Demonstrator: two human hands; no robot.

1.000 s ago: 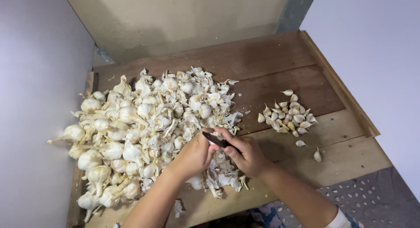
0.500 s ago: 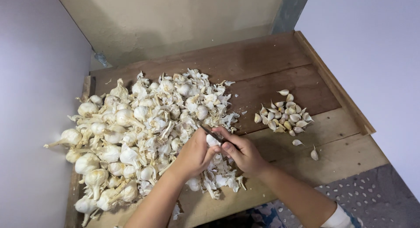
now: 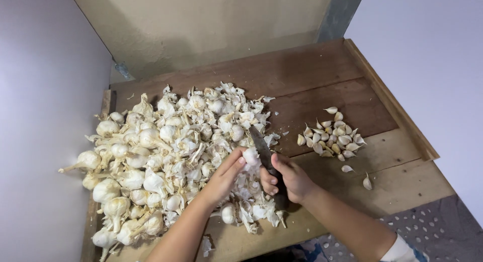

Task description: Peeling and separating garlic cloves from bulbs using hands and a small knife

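right hand (image 3: 289,179): low centre of the frame, fingers curled tight around the dark handle of a knife (image 3: 266,159), thumb lying along the top of it.
knife: blade slants up and left from the fist, its tip reaching toward the middle of the frame, its flat side just beside the garlic bulb (image 3: 250,155) in the other hand; whether steel touches the bulb cannot be told.
left hand (image 3: 224,177): just left of the right hand, forearm coming up from the bottom edge; fingertips pinched on the garlic bulb, holding it at the near edge of the heap.
garlic bulb: small, white, round, centre of the frame, gripped between the left fingertips and right against the blade.
garlic heap (image 3: 161,156): a wide mound of whole white bulbs with dry stalks and loose papery skins, filling the left and middle of the wooden surface, from the upper centre down to the lower left corner; both hands rest at its right-hand edge.
loose skins (image 3: 251,211): torn white husk pieces lying under and below the two hands.
separated cloves (image 3: 332,136): a small cluster right of centre, well apart from the heap; two stray cloves lie a little lower right of it.
wooden table (image 3: 322,76): brown planks with a raised rim along the right side, bare in the upper right part.
walls: pale surfaces at left and right of the frame, a beige panel at the top.
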